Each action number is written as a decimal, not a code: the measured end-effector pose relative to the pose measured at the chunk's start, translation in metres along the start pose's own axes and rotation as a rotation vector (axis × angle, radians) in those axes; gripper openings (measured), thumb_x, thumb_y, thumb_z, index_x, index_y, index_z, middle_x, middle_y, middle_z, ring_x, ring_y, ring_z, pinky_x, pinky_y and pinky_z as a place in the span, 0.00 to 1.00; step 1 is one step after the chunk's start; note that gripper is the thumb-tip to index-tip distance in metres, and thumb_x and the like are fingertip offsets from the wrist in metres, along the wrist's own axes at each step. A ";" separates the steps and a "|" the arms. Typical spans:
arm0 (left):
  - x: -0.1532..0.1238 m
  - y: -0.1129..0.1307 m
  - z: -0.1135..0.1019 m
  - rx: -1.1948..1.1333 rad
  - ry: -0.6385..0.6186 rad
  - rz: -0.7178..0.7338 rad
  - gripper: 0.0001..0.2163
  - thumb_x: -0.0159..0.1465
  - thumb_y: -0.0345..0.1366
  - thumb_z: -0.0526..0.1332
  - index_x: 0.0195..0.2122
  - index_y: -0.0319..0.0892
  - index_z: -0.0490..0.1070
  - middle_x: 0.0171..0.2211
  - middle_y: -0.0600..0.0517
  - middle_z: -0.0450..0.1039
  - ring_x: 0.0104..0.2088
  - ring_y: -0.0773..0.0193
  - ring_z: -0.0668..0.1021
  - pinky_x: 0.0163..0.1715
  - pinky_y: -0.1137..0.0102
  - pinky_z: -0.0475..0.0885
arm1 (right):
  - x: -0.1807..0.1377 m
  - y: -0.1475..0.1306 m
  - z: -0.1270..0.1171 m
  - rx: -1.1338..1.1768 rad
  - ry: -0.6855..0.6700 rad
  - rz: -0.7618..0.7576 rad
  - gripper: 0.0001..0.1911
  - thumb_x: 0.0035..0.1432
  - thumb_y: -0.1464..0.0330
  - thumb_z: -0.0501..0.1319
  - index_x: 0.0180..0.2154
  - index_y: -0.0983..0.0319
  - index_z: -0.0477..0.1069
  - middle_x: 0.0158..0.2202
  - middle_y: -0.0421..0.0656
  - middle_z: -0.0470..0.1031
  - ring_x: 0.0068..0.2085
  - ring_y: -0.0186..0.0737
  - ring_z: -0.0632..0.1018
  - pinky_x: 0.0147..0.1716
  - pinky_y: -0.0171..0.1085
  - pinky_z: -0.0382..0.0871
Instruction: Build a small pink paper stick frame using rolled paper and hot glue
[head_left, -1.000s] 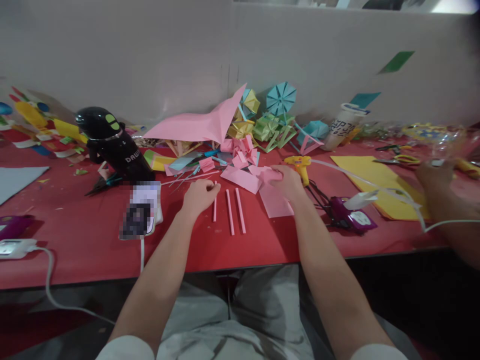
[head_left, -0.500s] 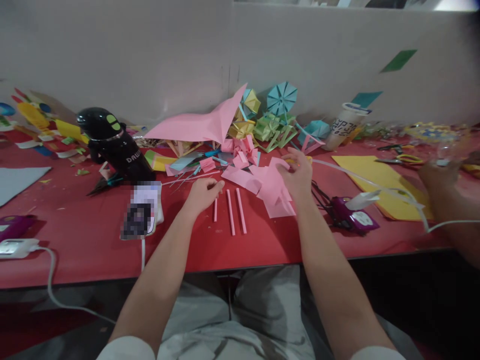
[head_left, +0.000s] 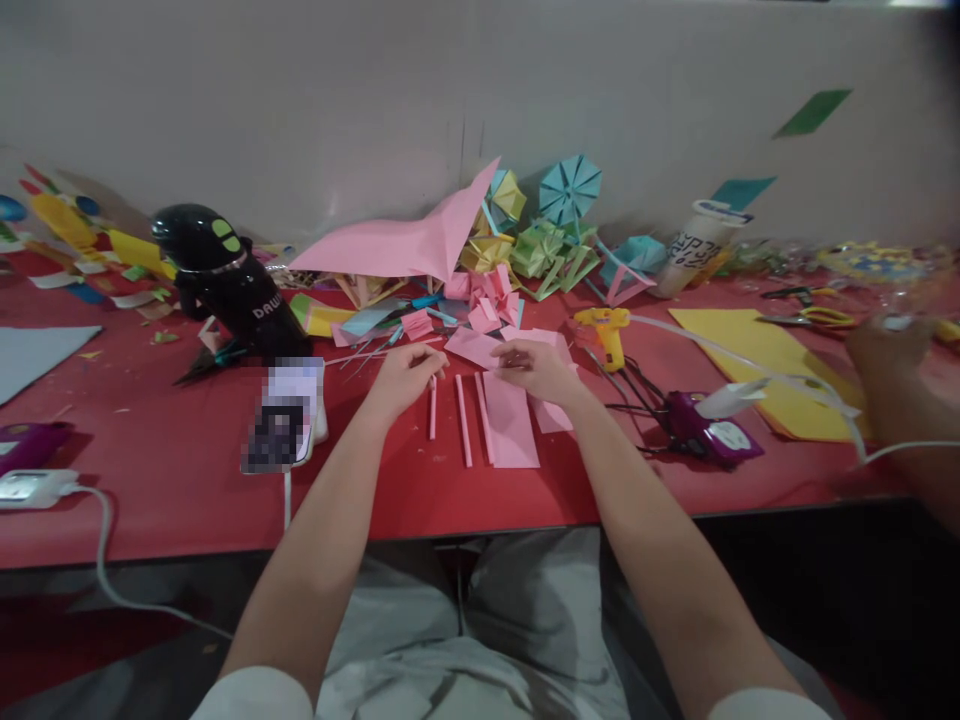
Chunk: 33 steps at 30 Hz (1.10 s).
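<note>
My left hand (head_left: 405, 376) rests on the red table (head_left: 165, 470), fingers curled, its fingertips pinched at the top end of a short pink paper strip (head_left: 433, 410). Two longer pink strips (head_left: 464, 435) lie just to the right of it. A rectangular pink paper sheet (head_left: 511, 432) lies flat beside those strips, and my right hand (head_left: 537, 368) grips its far edge. More folded pink pieces (head_left: 484, 312) are heaped just behind both hands.
A yellow glue gun (head_left: 604, 330) and a purple one (head_left: 711, 436) with cords lie to the right, beside yellow paper (head_left: 772, 360). Another person's hand (head_left: 885, 350) is at the far right. A black bottle (head_left: 225, 285) and phone (head_left: 285, 415) stand left; origami (head_left: 540, 245) is piled behind.
My right hand lifted a pink sheet from near the yellow glue gun, carried it left and laid it flat beside the strips. My left hand stayed at the short strip.
</note>
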<state>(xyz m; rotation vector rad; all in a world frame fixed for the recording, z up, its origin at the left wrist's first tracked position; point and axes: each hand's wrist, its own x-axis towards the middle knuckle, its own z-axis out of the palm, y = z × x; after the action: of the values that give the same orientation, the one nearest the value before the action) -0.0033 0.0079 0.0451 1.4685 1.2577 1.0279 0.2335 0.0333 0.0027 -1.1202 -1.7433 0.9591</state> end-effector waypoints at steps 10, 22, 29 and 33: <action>0.001 -0.003 0.000 0.045 -0.009 0.004 0.08 0.58 0.35 0.61 0.23 0.40 0.72 0.20 0.55 0.71 0.20 0.70 0.70 0.25 0.73 0.65 | 0.005 0.011 0.007 -0.057 0.039 0.020 0.14 0.46 0.67 0.66 0.37 0.63 0.77 0.31 0.45 0.78 0.33 0.39 0.77 0.37 0.39 0.73; 0.001 -0.015 0.021 0.095 -0.091 0.219 0.14 0.57 0.35 0.68 0.44 0.38 0.74 0.41 0.45 0.79 0.40 0.60 0.80 0.44 0.64 0.74 | 0.005 -0.003 0.004 -0.006 0.075 -0.068 0.14 0.48 0.60 0.70 0.36 0.61 0.81 0.37 0.47 0.81 0.37 0.43 0.79 0.40 0.43 0.74; 0.000 -0.016 0.037 -0.053 -0.174 0.152 0.07 0.56 0.29 0.67 0.36 0.38 0.74 0.30 0.51 0.77 0.30 0.66 0.79 0.35 0.68 0.75 | 0.001 -0.021 0.013 0.031 -0.001 -0.027 0.22 0.46 0.55 0.71 0.39 0.63 0.78 0.38 0.47 0.79 0.37 0.40 0.78 0.38 0.40 0.74; 0.003 -0.013 0.033 -0.101 -0.030 0.109 0.02 0.57 0.27 0.63 0.31 0.38 0.72 0.26 0.53 0.75 0.23 0.69 0.76 0.26 0.72 0.73 | 0.000 -0.020 0.009 0.023 -0.042 0.024 0.23 0.44 0.57 0.72 0.40 0.63 0.77 0.39 0.46 0.77 0.37 0.39 0.76 0.35 0.38 0.72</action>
<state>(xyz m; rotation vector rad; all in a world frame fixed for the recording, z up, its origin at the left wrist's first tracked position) 0.0262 0.0077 0.0250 1.4819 1.0991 1.1210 0.2195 0.0257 0.0175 -1.1161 -1.7514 1.0217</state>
